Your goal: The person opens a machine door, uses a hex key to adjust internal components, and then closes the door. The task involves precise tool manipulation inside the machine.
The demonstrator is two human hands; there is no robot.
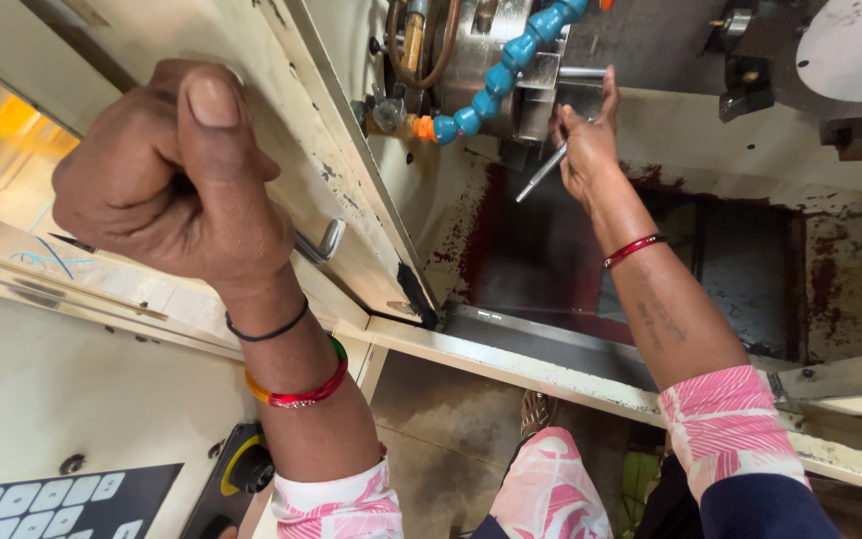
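fingers of right hand around metal key, left hand on door handle

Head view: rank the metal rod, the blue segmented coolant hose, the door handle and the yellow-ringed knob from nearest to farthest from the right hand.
From the right hand:
1. Metal rod, held in its fingers.
2. Blue segmented coolant hose, just up-left.
3. Door handle, left, beside the left hand.
4. Yellow-ringed knob, bottom left.

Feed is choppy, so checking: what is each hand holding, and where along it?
Right hand holds a thin silver metal rod by its upper end. Left hand closes its grip on the cream door's metal handle, near its top.
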